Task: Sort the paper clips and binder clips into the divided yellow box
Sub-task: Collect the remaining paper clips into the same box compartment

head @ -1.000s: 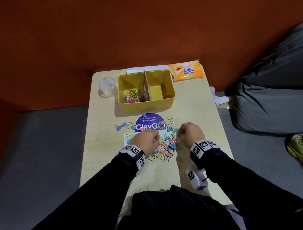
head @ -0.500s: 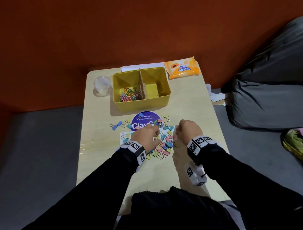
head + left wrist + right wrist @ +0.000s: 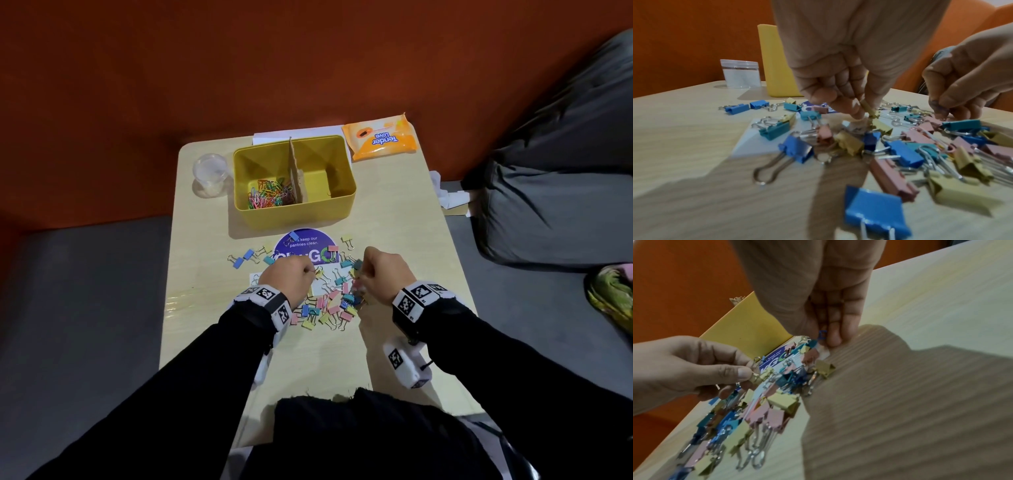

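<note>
From the head view, we see the yellow box (image 3: 294,183) in the upper middle, with paper clips (image 3: 269,198) in its left part. The binder clips (image 3: 329,301) lie in a pile on the table (image 3: 394,222) below it, between our left hand (image 3: 289,279) and right hand (image 3: 385,274).

In the left wrist view, our left fingers (image 3: 840,100) pinch a yellow binder clip (image 3: 872,112) at the middle.

In the right wrist view, our right fingers (image 3: 835,327) are curled together, pinching a small blue clip (image 3: 822,335) near the top middle.

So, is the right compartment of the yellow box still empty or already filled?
Empty, as far as visible: the yellow box shows bare floor right of its divider, while paper clips fill the left.
</note>
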The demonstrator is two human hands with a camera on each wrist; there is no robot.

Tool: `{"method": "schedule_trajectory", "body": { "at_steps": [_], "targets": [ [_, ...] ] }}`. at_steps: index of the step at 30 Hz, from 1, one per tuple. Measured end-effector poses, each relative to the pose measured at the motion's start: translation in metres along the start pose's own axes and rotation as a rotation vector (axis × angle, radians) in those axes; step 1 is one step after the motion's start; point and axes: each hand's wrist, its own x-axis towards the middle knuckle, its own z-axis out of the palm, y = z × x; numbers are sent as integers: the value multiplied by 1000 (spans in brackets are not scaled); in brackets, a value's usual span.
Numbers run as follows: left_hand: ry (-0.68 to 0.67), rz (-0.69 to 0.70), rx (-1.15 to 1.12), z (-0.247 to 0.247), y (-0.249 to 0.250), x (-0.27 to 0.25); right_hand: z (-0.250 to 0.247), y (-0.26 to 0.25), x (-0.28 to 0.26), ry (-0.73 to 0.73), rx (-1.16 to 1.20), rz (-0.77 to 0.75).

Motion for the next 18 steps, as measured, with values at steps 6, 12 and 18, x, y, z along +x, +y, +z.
{"method": "schedule_trajectory", "body": {
  "at_steps": [6, 12, 18],
  "targets": [
    [40, 42, 54, -1, -2, -10, 7, -2, 0, 15, 178, -7],
    [-107, 87, 144, 10, 13, -19, 3, 10, 0, 76, 344, 164],
    [-98, 107, 247, 13, 20, -14, 3, 15, -8, 58, 379, 163]
  ]
}}
